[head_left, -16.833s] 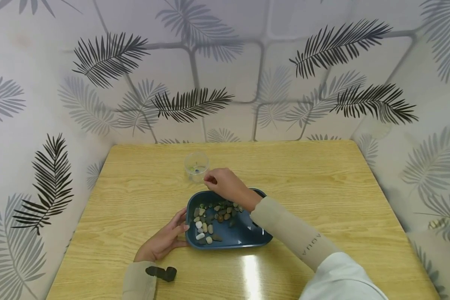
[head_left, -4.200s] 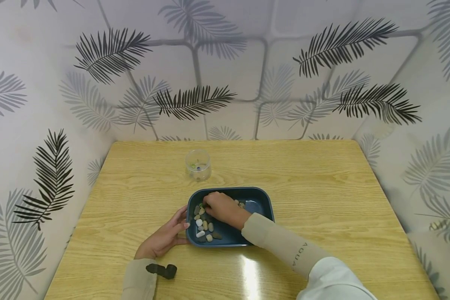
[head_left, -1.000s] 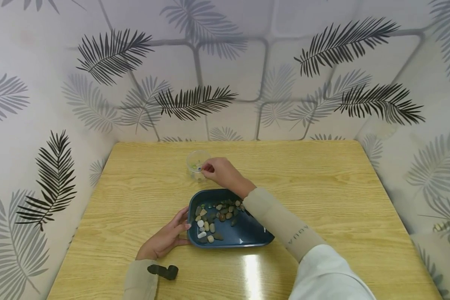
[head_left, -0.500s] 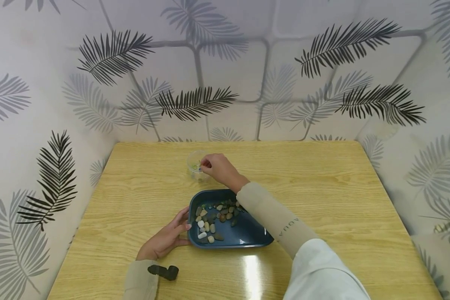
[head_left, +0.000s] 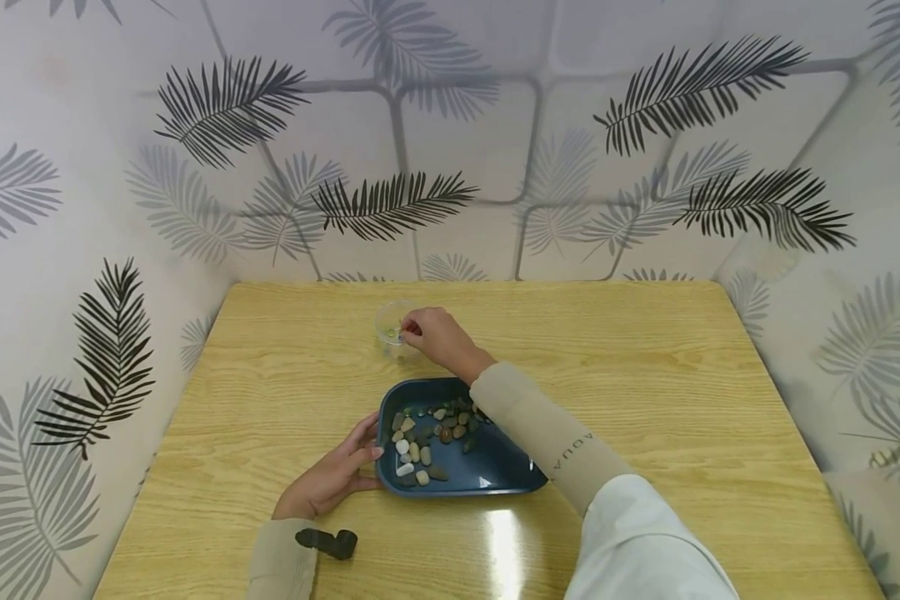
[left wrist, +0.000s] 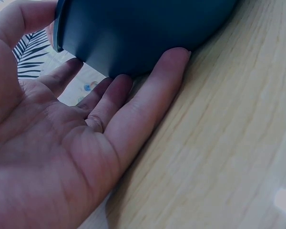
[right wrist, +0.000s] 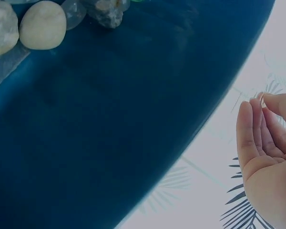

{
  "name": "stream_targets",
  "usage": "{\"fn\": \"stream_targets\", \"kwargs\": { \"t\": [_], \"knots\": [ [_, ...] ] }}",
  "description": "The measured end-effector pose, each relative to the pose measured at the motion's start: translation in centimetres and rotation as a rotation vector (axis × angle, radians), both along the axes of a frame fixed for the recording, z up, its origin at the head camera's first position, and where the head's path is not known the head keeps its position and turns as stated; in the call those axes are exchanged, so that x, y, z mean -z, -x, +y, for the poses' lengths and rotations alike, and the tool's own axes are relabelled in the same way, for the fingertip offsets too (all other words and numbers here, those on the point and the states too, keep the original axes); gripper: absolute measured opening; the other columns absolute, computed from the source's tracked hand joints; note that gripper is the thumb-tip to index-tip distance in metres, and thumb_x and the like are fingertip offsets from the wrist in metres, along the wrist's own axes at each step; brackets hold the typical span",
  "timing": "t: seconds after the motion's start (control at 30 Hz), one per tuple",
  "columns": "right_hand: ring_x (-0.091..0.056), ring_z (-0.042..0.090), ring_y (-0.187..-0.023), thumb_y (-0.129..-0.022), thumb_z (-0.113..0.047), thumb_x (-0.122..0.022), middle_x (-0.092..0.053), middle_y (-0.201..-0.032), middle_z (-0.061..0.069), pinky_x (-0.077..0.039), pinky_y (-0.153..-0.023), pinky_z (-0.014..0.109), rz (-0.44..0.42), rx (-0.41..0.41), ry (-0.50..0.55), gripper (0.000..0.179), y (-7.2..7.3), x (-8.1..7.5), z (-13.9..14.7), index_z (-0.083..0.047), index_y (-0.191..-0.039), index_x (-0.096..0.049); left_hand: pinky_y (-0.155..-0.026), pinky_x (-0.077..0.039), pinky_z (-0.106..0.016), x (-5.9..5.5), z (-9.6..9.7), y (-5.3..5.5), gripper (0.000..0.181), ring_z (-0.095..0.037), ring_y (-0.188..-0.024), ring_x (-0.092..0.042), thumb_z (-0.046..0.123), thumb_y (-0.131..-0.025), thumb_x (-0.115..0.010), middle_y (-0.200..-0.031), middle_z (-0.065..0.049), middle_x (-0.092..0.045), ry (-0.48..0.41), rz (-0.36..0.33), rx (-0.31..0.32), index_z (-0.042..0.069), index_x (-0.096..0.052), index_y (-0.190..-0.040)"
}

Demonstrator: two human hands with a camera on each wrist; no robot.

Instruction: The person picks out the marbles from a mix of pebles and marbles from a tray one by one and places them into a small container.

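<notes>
My left hand (head_left: 330,477) holds the left end of a dark blue plastic basin (head_left: 487,467), the thumb over its rim. In the left wrist view, the fingers (left wrist: 164,81) lie against the basin's outer wall, low at the table. Rounded stones (head_left: 426,456) and green glassy pieces lie along the basin's left and far sides. Beyond the basin, my right hand (head_left: 444,340) is at the right rim of a clear round cup (head_left: 387,340), which has a few small green and blue pieces inside. Its thumb and fingertips pinch a small clear glassy piece (right wrist: 260,97), mostly covered by the fingers.
The wooden table (head_left: 645,350) meets a leaf-patterned wall covering (head_left: 487,242) at the back and sides. My right sleeve (head_left: 540,425) crosses over the basin's right part and hides some of it. A black strap device (head_left: 326,542) sits on the left cuff.
About four seconds ago my right hand was among the stones in the basin. It has since risen to the cup and shifted slightly left over its rim. The left hand stays put.
</notes>
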State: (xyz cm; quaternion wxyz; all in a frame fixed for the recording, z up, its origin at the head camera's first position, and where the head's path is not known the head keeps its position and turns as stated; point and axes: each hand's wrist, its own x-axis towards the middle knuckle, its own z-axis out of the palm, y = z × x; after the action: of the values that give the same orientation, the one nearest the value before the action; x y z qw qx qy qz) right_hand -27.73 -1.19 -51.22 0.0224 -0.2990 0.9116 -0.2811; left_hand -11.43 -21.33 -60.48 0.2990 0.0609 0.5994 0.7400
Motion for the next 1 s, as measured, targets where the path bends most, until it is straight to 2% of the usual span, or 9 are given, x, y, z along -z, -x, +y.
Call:
{"fn": "stream_targets", "kwargs": {
  "t": [0.2, 0.43, 0.73, 1.0],
  "knots": [
    [-0.060, 0.010, -0.088, -0.094, -0.022, -0.057, -0.065, -0.099, 0.001, -0.050, -0.076, 0.023, -0.019, 0.012, -0.010, 0.021, -0.1, 0.1, 0.0, -0.009, -0.106, -0.067, -0.088, -0.046, -0.050, 0.1, 0.0, 0.0, 0.061, -0.033, -0.123, -0.040, 0.018, -0.098, -0.047, -0.151, -0.008, -0.012, 0.022, 0.002, -0.009, 0.029, -0.013, -0.148],
    [-0.059, 0.010, -0.088, -0.095, -0.023, -0.055, -0.065, -0.100, 0.001, -0.050, -0.076, 0.023, -0.001, 0.024, 0.022, 0.025, -0.1, 0.3, 0.4, -0.007, -0.109, -0.067, -0.088, -0.046, -0.050, 0.0, 0.0, -0.1, 0.062, -0.033, -0.123, -0.041, 0.019, -0.097, -0.048, -0.151, -0.008, -0.011, 0.015, -0.003, -0.009, 0.029, -0.013, -0.148],
    [-0.059, 0.010, -0.087, -0.094, -0.019, -0.056, -0.065, -0.099, 0.001, -0.050, -0.075, 0.025, 0.004, 0.033, 0.083, 0.021, -0.5, -0.7, 1.6, -0.007, -0.108, -0.068, -0.088, -0.046, -0.050, 0.1, 0.0, -0.1, 0.062, -0.034, -0.124, -0.040, 0.019, -0.097, -0.048, -0.150, -0.008, -0.013, 0.015, -0.005, -0.014, 0.029, -0.014, -0.148],
    [-0.059, 0.009, -0.087, -0.095, -0.021, -0.054, -0.065, -0.101, 0.001, -0.050, -0.076, 0.023, 0.019, 0.051, 0.075, 0.022, -0.7, -0.9, 2.6, -0.009, -0.107, -0.067, -0.088, -0.046, -0.051, -0.1, 0.2, -0.2, 0.061, -0.033, -0.123, -0.041, 0.018, -0.097, -0.047, -0.150, -0.008, -0.013, 0.009, -0.003, -0.020, 0.028, -0.014, -0.148]
  ]
}}
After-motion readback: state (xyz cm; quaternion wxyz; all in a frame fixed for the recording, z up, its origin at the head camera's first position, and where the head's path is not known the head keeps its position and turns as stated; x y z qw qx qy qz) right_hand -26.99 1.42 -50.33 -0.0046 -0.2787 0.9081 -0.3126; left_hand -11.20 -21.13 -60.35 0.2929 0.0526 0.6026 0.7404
